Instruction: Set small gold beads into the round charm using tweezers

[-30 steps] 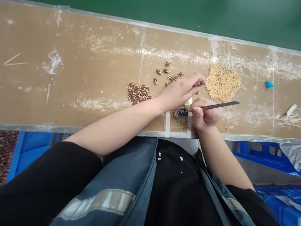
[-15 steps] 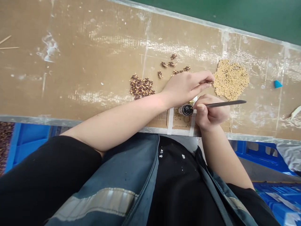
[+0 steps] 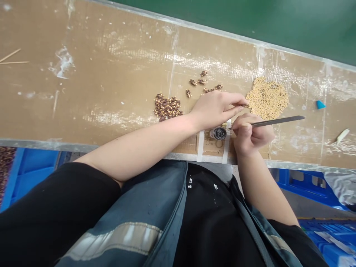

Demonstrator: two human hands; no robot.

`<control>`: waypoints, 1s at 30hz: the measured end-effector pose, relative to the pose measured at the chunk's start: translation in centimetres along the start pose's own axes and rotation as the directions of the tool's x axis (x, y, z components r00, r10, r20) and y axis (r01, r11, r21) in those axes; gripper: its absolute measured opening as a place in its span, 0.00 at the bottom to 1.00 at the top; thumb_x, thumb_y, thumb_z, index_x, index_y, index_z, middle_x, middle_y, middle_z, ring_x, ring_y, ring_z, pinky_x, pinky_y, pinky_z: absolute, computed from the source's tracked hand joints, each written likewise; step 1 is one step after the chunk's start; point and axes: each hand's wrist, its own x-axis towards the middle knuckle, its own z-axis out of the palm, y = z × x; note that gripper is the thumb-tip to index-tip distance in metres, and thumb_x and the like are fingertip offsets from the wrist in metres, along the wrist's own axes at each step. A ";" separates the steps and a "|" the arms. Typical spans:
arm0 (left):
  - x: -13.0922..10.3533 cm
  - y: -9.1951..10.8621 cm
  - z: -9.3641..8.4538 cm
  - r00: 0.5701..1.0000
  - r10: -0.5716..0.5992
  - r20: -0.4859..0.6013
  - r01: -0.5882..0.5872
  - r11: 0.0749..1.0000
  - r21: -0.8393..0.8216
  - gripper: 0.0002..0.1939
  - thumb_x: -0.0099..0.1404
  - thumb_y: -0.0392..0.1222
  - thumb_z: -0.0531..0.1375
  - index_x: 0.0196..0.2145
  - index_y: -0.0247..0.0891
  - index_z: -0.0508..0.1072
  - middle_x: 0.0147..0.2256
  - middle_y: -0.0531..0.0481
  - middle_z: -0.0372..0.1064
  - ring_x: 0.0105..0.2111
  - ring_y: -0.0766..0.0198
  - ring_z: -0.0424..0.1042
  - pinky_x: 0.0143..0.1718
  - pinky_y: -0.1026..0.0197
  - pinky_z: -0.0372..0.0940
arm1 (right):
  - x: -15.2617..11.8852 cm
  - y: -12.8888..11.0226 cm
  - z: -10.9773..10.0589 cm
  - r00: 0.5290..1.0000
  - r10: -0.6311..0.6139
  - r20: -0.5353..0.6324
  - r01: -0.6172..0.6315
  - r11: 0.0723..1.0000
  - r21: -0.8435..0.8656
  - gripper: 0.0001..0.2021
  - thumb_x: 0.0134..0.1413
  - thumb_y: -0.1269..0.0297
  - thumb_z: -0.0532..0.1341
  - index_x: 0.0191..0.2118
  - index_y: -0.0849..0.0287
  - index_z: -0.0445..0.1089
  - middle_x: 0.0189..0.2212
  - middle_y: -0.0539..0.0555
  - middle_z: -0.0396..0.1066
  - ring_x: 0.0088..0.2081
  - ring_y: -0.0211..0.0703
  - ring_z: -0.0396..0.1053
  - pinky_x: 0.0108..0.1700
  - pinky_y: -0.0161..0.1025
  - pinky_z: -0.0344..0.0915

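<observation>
My right hand [image 3: 254, 134] is closed around dark metal tweezers [image 3: 280, 121]. The tweezers' fine tips point left, just beside a small round jar [image 3: 219, 133] with black contents. At the near edge of a pile of small yellow pieces [image 3: 268, 98], my left hand [image 3: 215, 107] pinches its thumb and forefinger together. Something tiny and dark shows at those fingertips, too small to name. Left of that hand lies a heap of small brown-and-gold pieces [image 3: 167, 107]. Several little brown-and-gold clusters [image 3: 201, 82] are spread beyond my left wrist.
White tape strips [image 3: 200, 145] run along the brown tabletop [image 3: 116, 89] by the jar. A blue piece [image 3: 320, 104] and a whitish sliver [image 3: 343, 136] lie to the right. Thin sticks [image 3: 13, 62] are at far left. Blue crates [image 3: 36, 167] stand below the table edge.
The tweezers' tips have come away from the jar's mouth to the right, along with my right hand. My left hand keeps its pinch by the yellow pile. The view has shifted slightly.
</observation>
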 end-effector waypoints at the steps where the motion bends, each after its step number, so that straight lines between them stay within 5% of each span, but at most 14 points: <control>1: 0.0 0.0 0.0 1.000 -0.001 0.002 0.001 1.000 -0.003 0.11 0.79 0.45 0.61 0.51 0.50 0.84 0.50 0.54 0.86 0.53 0.54 0.83 0.57 0.49 0.74 | 0.2 -0.1 0.1 0.998 0.032 -0.053 -0.032 1.000 0.001 0.24 0.77 0.47 0.59 0.27 0.52 0.70 0.19 0.47 0.62 0.20 0.40 0.64 0.25 0.42 0.62; 7: -0.3 0.7 -0.3 1.000 -0.029 0.003 0.029 0.998 -0.064 0.11 0.78 0.43 0.63 0.49 0.47 0.88 0.48 0.50 0.87 0.50 0.56 0.83 0.57 0.49 0.76 | 1.7 0.9 0.3 0.879 0.245 -0.409 -0.196 0.968 0.158 0.26 0.76 0.43 0.60 0.26 0.52 0.65 0.17 0.43 0.53 0.15 0.35 0.49 0.16 0.39 0.42; 11: -0.6 0.9 -0.2 0.999 -0.034 0.010 0.035 0.990 -0.136 0.11 0.75 0.41 0.65 0.47 0.46 0.89 0.46 0.49 0.88 0.46 0.57 0.85 0.54 0.50 0.78 | 1.9 2.5 -0.4 0.841 0.290 -0.457 -0.237 0.956 0.171 0.24 0.78 0.45 0.57 0.29 0.52 0.64 0.18 0.42 0.51 0.14 0.33 0.46 0.16 0.38 0.40; 15: -0.4 0.6 -0.1 0.999 -0.042 0.006 0.042 0.992 -0.117 0.11 0.75 0.39 0.64 0.47 0.46 0.88 0.47 0.49 0.88 0.46 0.58 0.85 0.56 0.51 0.77 | 1.3 1.7 -0.3 0.907 0.221 -0.359 -0.178 0.973 0.148 0.24 0.78 0.48 0.59 0.28 0.52 0.67 0.18 0.44 0.55 0.17 0.35 0.53 0.20 0.39 0.48; 19: -0.1 0.2 -0.1 1.000 0.005 0.015 -0.004 0.998 -0.070 0.12 0.76 0.39 0.62 0.47 0.46 0.88 0.47 0.50 0.87 0.49 0.57 0.84 0.57 0.50 0.76 | 0.3 0.2 -0.2 0.992 0.074 -0.104 -0.066 0.995 0.074 0.22 0.77 0.49 0.60 0.29 0.52 0.73 0.19 0.46 0.62 0.20 0.38 0.63 0.26 0.41 0.62; 24: 0.0 -0.1 0.1 1.000 0.020 0.022 -0.020 0.999 -0.027 0.13 0.76 0.40 0.62 0.49 0.48 0.87 0.49 0.51 0.87 0.50 0.57 0.84 0.57 0.49 0.76 | -0.2 -0.1 -0.5 0.990 -0.018 0.140 0.005 0.996 0.089 0.19 0.76 0.52 0.60 0.31 0.53 0.74 0.21 0.47 0.68 0.22 0.39 0.67 0.26 0.40 0.63; 30: 0.2 -0.1 0.2 0.999 -0.003 0.034 0.004 0.999 -0.033 0.13 0.76 0.41 0.61 0.49 0.46 0.87 0.49 0.50 0.87 0.50 0.56 0.84 0.56 0.49 0.76 | 0.6 -0.7 -0.5 0.975 -0.074 0.211 0.043 0.988 0.148 0.16 0.76 0.58 0.61 0.32 0.54 0.73 0.23 0.48 0.72 0.23 0.38 0.69 0.26 0.38 0.63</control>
